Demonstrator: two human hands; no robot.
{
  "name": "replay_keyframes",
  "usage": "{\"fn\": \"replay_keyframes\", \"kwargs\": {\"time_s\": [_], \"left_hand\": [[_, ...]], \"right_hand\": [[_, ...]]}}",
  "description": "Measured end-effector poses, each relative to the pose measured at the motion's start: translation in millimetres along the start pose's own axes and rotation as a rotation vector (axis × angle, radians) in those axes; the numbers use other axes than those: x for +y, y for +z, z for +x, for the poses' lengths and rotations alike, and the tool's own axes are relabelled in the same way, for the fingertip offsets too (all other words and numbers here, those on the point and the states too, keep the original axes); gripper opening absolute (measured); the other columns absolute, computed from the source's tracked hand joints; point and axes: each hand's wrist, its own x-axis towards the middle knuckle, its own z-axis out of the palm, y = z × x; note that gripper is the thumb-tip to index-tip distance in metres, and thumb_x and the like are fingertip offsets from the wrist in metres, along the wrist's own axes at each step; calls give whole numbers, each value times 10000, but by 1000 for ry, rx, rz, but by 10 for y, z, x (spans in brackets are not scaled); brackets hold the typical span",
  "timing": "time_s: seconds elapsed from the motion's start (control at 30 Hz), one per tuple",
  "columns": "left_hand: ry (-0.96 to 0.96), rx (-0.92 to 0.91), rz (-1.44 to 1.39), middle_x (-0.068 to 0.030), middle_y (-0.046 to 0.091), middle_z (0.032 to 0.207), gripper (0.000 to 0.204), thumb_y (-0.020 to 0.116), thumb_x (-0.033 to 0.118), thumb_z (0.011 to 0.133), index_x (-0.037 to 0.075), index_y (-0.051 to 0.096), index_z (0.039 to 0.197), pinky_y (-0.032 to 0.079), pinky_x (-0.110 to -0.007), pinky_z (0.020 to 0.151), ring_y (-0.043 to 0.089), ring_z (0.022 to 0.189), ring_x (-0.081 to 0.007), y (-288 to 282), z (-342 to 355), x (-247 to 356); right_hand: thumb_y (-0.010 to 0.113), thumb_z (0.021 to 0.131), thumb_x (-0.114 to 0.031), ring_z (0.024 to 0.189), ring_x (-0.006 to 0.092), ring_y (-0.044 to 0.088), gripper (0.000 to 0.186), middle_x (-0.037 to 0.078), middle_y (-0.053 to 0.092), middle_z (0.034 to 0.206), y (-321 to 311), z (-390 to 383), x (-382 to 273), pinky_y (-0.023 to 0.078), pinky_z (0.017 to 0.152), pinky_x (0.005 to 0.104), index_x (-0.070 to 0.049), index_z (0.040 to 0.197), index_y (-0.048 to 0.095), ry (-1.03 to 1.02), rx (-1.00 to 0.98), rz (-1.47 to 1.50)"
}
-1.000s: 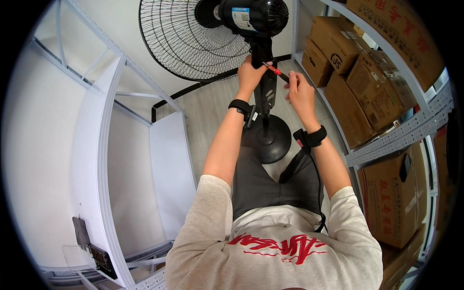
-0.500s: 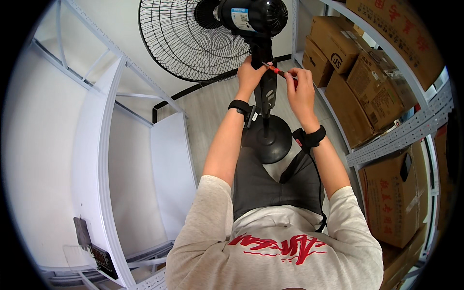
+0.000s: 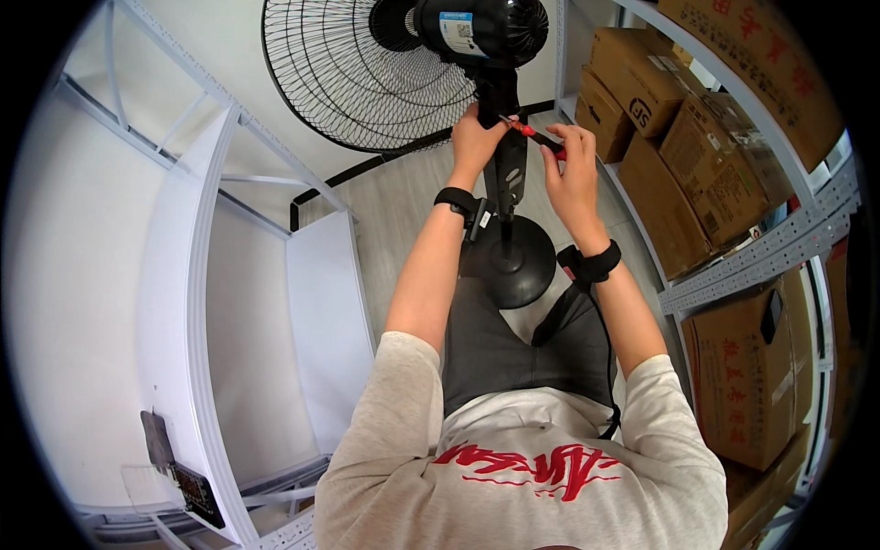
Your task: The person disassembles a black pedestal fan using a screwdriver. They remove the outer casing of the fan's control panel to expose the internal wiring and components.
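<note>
A black floor fan stands in front of me, its motor housing [image 3: 500, 37] and wire grille [image 3: 335, 96] at the top. My left hand [image 3: 474, 148] is closed round the neck of the fan [image 3: 496, 92], just below the motor. In my right hand [image 3: 574, 174] is a red and black screwdriver [image 3: 545, 141], pinched by the handle between thumb and fingers. Its shaft slants up and left to the fan neck, beside my left thumb. The exact contact of the tip is too small to make out. The round black base [image 3: 513, 266] rests on the floor below.
Cardboard boxes [image 3: 710, 165] fill the metal shelving on the right, with a dark phone-like object [image 3: 772, 316] against a lower box. On the left stands a white shelf unit [image 3: 197, 275] holding a small dark circuit board [image 3: 197, 495]. The pale floor [image 3: 403, 202] lies around the fan.
The fingers of my right hand have loosened and spread a little on the screwdriver handle, so more of it shows. My left hand stays on the fan neck.
</note>
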Motion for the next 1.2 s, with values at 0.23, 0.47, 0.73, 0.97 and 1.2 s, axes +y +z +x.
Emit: {"fn": "replay_keyframes", "kwargs": {"time_s": [0.23, 0.47, 0.73, 0.97, 1.2], "left_hand": [[-12, -16, 3, -168, 702, 866, 548, 797, 436, 685, -8, 661, 976, 513, -354, 724, 686, 807, -298, 8, 7, 79], [17, -2, 20, -158, 704, 862, 529, 793, 432, 696, -8, 660, 958, 511, -352, 724, 685, 798, -288, 34, 21, -7], [0, -7, -22, -211, 685, 839, 555, 804, 430, 678, -32, 638, 938, 514, -403, 722, 671, 808, -367, 35, 22, -47], [38, 34, -26, -199, 682, 815, 541, 804, 420, 683, -31, 636, 930, 511, -391, 712, 667, 780, -357, 45, 13, 1], [20, 7, -33, -188, 693, 844, 517, 805, 402, 691, -21, 646, 943, 515, -376, 712, 680, 791, -330, 16, -10, 12]], "right_hand": [[657, 863, -70, 802, 297, 630, 232, 131, 525, 1065, 32, 4, 196, 517, 669, 364, -41, 1080, 581, 97, -24, -52], [642, 876, -78, 808, 242, 650, 195, 122, 562, 991, 9, 9, 76, 526, 655, 332, -29, 1051, 571, -25, 68, -21], [671, 849, -74, 899, 184, 613, 240, 118, 554, 1049, -2, 26, 52, 520, 708, 306, -19, 1060, 569, 311, -53, 153], [710, 839, -124, 893, 170, 617, 257, 113, 602, 1021, 103, -35, 237, 517, 731, 317, -29, 1039, 578, 412, 95, 236], [709, 866, -218, 744, 170, 654, 278, 110, 662, 857, -56, 73, -66, 518, 663, 317, -28, 1015, 573, 742, -109, 333]]}}
